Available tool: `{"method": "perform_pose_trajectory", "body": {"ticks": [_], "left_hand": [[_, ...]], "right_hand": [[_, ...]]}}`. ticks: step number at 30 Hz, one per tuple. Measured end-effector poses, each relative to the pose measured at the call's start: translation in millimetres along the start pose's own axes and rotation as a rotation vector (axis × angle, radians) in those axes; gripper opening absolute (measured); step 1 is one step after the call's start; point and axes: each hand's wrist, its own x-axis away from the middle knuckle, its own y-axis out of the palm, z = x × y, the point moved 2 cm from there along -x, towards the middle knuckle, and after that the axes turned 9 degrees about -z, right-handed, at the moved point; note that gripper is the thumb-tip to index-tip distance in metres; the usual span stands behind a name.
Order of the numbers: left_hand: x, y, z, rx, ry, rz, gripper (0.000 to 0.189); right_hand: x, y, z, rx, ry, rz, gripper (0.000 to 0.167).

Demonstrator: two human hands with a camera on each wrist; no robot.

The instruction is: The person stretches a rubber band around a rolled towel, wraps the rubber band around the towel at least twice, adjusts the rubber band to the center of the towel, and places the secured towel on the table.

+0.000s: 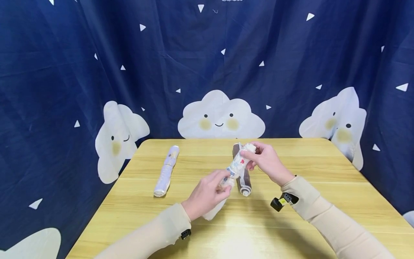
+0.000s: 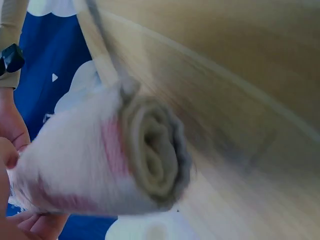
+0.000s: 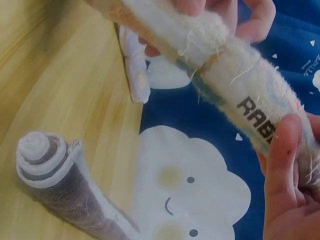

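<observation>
White, fuzzy cloth was wound into a roll (image 1: 239, 164), and a person held it over the middle of the bench (image 1: 129, 216). The right hand (image 1: 267, 162) had the far end, with its fingers bent round the cloth. The left hand (image 1: 207, 190) pinched it lower down, with its fingers clamped on the side of the roll. The near end poked out past the left hand. Dark letters (image 3: 255, 117) ran along the cloth, and the right thumb hid some of them.

The roll looked soft, so it could come undone. At the near end, the left wrist view showed loose rings (image 2: 155, 150) with small gaps between them. No fingers pinched those rings, so if the left hand let go too soon, that end might flop and unwind. A hard squeeze in one spot could be bad too, because it might push the middle layers out. If the two hands turned opposite ways, the roll could twist and get baggy. Little threads (image 3: 187, 45) stuck out near the middle, and a finger might snag one and tug the cloth.

The brown roll (image 1: 245, 181) lay just beyond, on the bench. The head view showed the white roll crossing in front of it, but the right wrist view showed a gap between them. If the white roll dipped, it could bump the brown one and make it roll away. The purple roll (image 1: 166, 171) lay well apart, off to the left, so a bump there seemed less likely.
</observation>
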Motion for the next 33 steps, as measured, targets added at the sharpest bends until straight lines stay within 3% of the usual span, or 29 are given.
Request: {"method": "perform_pose_trajectory", "body": {"ticks": [6, 12, 18, 33], "left_hand": [[-1.4, 1.6, 1.9, -0.156, 0.031, -0.002, 0.031], [-1.9, 1.4, 1.0, -0.238, -0.034, -0.067, 0.021], [-3.1, 3.8, 0.4, -0.251, -0.069, -0.104, 0.011], [-2.8, 6.6, -5.9, -0.169, -0.045, -0.148, 0.005]], "right_hand": [[0.9, 2.5, -1.9, 0.008, 0.029, 0.045, 0.033], [-0.6, 8.1, -4.4, 0.039, 0.021, 0.060, 0.028], [-2.1, 12.0, -3.7, 0.044, 0.036, 0.053, 0.026], [-6.2, 7.4, -3.0, -0.019, 0.097, 0.056, 0.032]]}}
